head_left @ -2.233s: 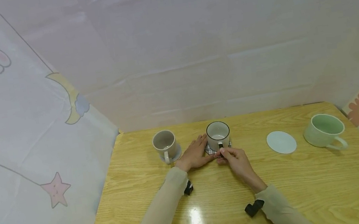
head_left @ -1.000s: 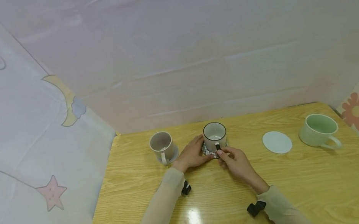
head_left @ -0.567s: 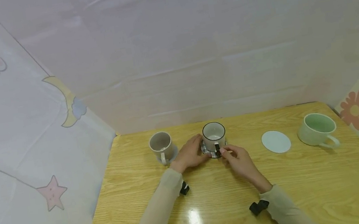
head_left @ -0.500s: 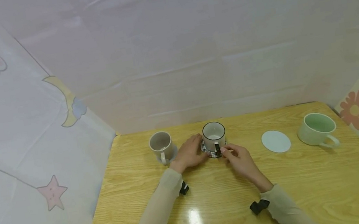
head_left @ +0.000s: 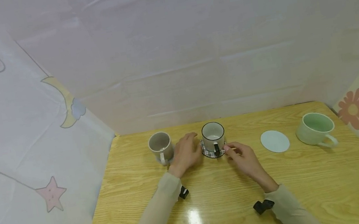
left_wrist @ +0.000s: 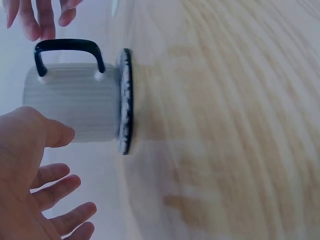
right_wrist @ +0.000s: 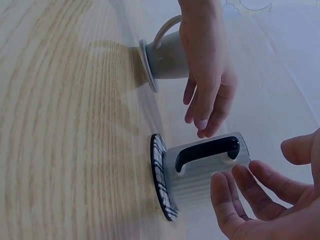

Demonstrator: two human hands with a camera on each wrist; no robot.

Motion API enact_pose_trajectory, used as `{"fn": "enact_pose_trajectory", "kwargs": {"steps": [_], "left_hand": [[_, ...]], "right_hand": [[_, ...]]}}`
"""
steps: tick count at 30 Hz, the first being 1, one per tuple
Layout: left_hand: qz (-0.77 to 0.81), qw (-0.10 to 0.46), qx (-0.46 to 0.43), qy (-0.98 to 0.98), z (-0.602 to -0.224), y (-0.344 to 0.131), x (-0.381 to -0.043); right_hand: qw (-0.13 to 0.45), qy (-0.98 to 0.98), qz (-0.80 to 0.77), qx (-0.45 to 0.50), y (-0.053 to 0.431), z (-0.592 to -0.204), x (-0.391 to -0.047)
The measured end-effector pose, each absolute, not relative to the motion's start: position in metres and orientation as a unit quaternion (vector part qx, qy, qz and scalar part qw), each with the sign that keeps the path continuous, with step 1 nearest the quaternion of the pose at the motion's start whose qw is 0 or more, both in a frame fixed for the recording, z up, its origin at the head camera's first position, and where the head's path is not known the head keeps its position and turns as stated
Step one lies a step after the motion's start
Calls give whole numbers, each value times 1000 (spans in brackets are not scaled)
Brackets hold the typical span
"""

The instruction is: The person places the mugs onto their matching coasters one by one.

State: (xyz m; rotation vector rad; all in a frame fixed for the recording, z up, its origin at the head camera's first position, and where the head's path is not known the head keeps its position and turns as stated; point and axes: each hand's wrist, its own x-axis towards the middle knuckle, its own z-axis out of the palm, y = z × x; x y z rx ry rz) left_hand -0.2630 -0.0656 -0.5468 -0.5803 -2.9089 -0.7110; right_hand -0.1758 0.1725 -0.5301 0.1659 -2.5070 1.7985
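Left hand point(head_left: 185, 153) and right hand point(head_left: 244, 157) just flanking the off-white round ceramic mug point(head_left: 213, 145), back edge of the yellowish wood desk point(head_left: 226, 202), grips relaxed, empty.

The black-handled white ceramic mug point(head_left: 212, 143) hides the middle of the round black-and-white checked coaster point(head_left: 209, 154), the left hand point(right_wrist: 212, 75) covers part of the beige-grey ceramic mug point(right_wrist: 169, 57) in the right wrist view, and the left wrist view's top edge crops the right hand point(left_wrist: 45, 17).

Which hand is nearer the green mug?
Right. The right hand sits across the pale coaster from the green mug; the left hand is farther, beyond the black-handled mug.
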Motion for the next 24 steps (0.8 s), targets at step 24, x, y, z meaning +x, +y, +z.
{"fn": "enact_pose_trajectory", "kwargs": {"steps": [24], "left_hand": [[-246, 162, -227, -928, -504, -47, -245]], "right_hand": [[57, -827, 556, 55, 192, -511, -165]]}}
